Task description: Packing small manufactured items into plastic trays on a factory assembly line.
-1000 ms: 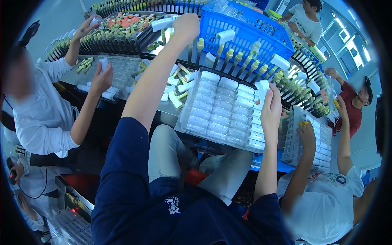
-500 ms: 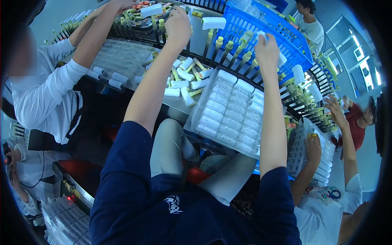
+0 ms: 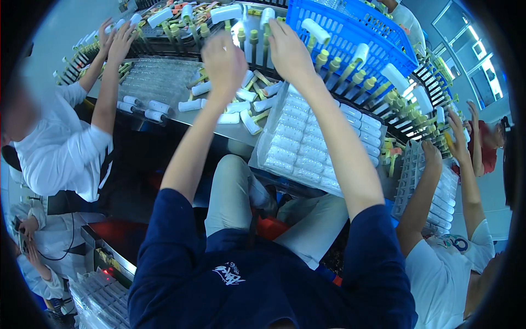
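My left hand (image 3: 224, 66) is smeared by motion above the loose white casings, its fingers bent and their grip unclear. Higher up, my right hand (image 3: 290, 52) reaches over the row of posts with its fingers stretched out. Its fingertips are close beside a white curved casing (image 3: 267, 15) on a post; contact is hard to judge. Another white casing (image 3: 226, 13) sits above the posts beyond my left hand. Below my hands lies a clear tray (image 3: 285, 145) filled with rows of white casings. Loose white casings with yellow-green handles (image 3: 249, 122) lie left of the tray.
A blue perforated crate (image 3: 356, 30) stands behind the posts. Black posts with yellow-green tops (image 3: 334, 63) curve around the metal table, several carrying casings. Co-workers sit on both sides: a white sleeve (image 3: 90, 148) at left, a hand (image 3: 432, 156) beside another tray at right.
My right hand has moved left from beside the blue crate. My left hand has come lower and nearer to me. More posts in front of the crate now carry white casings.
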The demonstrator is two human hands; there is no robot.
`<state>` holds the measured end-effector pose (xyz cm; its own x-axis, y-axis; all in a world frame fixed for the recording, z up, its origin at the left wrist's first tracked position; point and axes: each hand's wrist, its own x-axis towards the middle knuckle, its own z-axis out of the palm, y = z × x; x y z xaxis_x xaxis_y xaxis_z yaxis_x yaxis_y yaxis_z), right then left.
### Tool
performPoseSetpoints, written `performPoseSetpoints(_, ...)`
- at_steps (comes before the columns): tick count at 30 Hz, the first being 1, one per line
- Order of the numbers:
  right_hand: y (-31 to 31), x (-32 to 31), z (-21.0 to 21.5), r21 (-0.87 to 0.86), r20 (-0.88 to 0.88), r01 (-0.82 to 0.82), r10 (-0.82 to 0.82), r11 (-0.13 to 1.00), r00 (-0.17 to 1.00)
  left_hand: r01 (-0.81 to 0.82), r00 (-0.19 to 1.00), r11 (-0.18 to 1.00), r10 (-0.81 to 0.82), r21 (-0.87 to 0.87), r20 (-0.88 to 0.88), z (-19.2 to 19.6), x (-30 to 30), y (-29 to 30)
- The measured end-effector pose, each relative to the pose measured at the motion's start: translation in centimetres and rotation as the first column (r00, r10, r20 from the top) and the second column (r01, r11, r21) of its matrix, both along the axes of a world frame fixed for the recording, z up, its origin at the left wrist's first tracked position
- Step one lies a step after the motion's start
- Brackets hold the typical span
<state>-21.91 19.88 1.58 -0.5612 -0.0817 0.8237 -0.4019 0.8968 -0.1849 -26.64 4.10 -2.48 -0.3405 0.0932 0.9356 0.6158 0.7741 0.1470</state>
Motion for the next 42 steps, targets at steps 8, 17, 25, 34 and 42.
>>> performPoseSetpoints(8,10.0,15.3,-10.1,-0.028,0.307,0.371,-0.345,0.928,0.887,0.651,0.741,0.682,-0.477,-0.332,0.473,-4.7,6.3,11.2)
performPoseSetpoints(17,9.8,16.4,-11.4,-0.052,0.330,0.504,-0.461,0.862,0.823,0.708,0.582,0.625,-0.252,-0.329,0.773,-5.2,3.2,12.7)
performPoseSetpoints(25,9.9,16.8,-11.2,-0.133,0.269,0.572,-0.526,0.809,0.807,0.665,0.656,0.747,-0.591,0.009,0.470,-0.1,8.4,13.2)
performPoseSetpoints(34,10.1,17.0,-11.3,-0.116,0.303,0.651,-0.597,0.750,0.742,0.806,0.277,0.441,-0.870,0.394,0.408,6.4,14.4,22.7)
performPoseSetpoints(42,10.0,16.9,-11.0,-0.330,0.206,0.569,-0.531,0.754,0.822,0.623,0.418,0.732,-0.610,0.276,0.673,9.7,8.6,30.4)
